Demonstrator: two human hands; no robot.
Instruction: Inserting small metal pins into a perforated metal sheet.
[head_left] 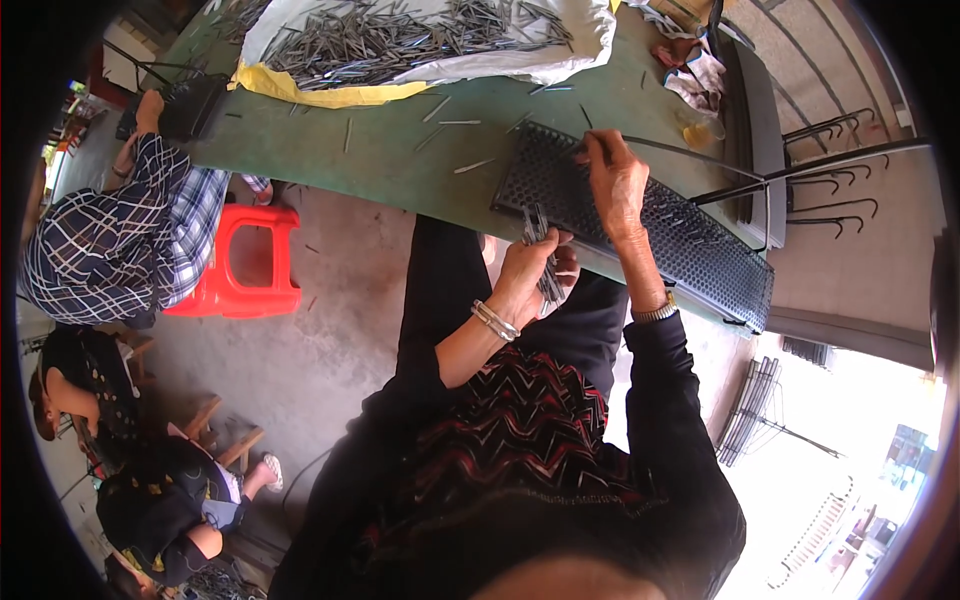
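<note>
A bundle of thin dark metal rods (551, 285) is in my left hand (525, 272), fingers closed around it, just off the table's near edge. My right hand (617, 185) is over a long black perforated tray (532, 168), its thumb and fingertips pinched together at the holes. Whatever those fingertips hold is too small to make out. Rods stand in many holes toward the tray's right part. Beyond, a big heap of similar rods (400, 42) lies on a white sack (590, 50) with a yellow edge.
Several stray rods (475, 165) lie on the green table (300, 150). A crumpled cloth glove (695, 80) sits at the far right, near a rack with metal hooks (835, 215). At left, a person in a checked shirt (100, 240) sits by a red stool (240, 290); other people sit below.
</note>
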